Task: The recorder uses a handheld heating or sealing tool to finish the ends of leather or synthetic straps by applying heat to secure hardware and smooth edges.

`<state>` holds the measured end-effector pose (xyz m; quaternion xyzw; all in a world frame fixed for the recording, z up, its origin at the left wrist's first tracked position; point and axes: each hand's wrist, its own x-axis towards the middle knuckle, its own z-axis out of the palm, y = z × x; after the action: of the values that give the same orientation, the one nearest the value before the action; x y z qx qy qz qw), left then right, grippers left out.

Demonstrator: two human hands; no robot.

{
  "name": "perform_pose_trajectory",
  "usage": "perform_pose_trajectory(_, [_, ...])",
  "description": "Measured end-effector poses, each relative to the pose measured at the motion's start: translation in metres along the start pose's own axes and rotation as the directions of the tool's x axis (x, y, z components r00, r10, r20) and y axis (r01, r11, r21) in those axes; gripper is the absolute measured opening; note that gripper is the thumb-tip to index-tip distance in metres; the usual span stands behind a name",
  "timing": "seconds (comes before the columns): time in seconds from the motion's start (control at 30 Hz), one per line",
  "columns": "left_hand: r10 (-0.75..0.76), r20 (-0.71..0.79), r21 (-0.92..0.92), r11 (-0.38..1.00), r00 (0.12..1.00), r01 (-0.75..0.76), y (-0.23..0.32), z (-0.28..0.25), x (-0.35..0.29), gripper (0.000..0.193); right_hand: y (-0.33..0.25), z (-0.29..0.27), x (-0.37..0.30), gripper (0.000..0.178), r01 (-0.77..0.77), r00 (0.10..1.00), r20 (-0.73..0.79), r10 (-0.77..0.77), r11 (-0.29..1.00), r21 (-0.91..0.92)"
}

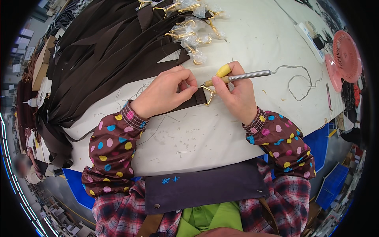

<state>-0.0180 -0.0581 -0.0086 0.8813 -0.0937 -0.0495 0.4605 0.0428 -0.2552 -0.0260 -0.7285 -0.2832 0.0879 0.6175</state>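
My right hand (239, 94) is closed around a corded heating pen (250, 75), which looks like a soldering iron with a tan grip and steel tube. Its tip meets the end of a dark brown strap (200, 96), just by a gold metal clasp (209, 96). A yellow finger cover (223, 70) sits on one finger of that hand. Across the strap lies my left hand (167, 91), its thumb and forefinger pinched close to the pen's tip. Whatever those fingertips pinch is too small to make out. Part of the strap is hidden under the left hand.
A large heap of dark brown straps (106, 51) covers the table's far left. Several plastic-wrapped gold hooks (191, 35) lie at their ends. To the right are the pen's cord (300, 75), a white power strip (310, 41) and a pink fan (345, 57). Loose threads litter the white tabletop (189, 146).
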Motion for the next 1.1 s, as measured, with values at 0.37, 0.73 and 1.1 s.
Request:
perform_pose_trajectory(0.37, [-0.062, -0.025, 0.007, 0.998, 0.998, 0.062, 0.004, 0.005, 0.002, 0.017, -0.001, -0.002, 0.000, 0.019, 0.018, 1.000, -0.004, -0.018, 1.000, -0.015])
perform_pose_trajectory(0.73, [-0.058, -0.157, 0.169, 0.982, 0.986, 0.085, 0.006, -0.002, -0.012, 0.010, 0.003, -0.002, -0.001, 0.018, -0.004, 1.000, 0.026, 0.004, 1.000, -0.012])
perform_pose_trajectory(1.1, [-0.024, -0.121, 0.197, 0.979, 0.992, 0.048, 0.000, 0.011, -0.006, 0.012, -0.005, -0.004, -0.001, 0.015, -0.091, 0.990, 0.100, 0.096, 0.995, -0.050])
